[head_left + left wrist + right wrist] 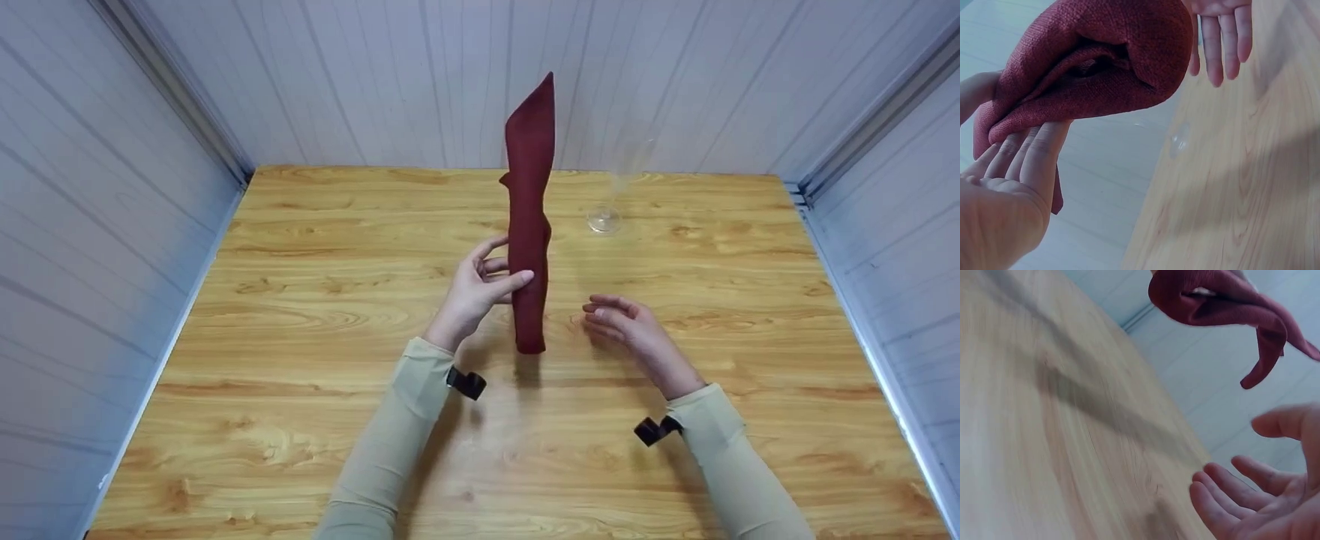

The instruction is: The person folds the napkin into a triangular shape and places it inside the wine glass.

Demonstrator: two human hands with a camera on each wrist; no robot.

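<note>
A dark red cloth napkin (529, 210), rolled and folded into a long upright shape, stands above the table with a pointed tip at its top. My left hand (480, 289) grips its lower part, thumb across the front and fingers behind. The left wrist view shows the napkin's (1100, 62) rolled end with layers wound round a small hollow. To the right of the napkin, my right hand (626, 324) is held above the table with nothing in it. Its loosely bent fingers (1230, 489) are apart from the cloth in the right wrist view.
A clear stemmed glass (604, 217) stands behind my right hand, toward the back of the wooden table (322, 322). White panel walls (390, 82) rise at the back and both sides. A dark band with a small camera (469, 384) is on each wrist.
</note>
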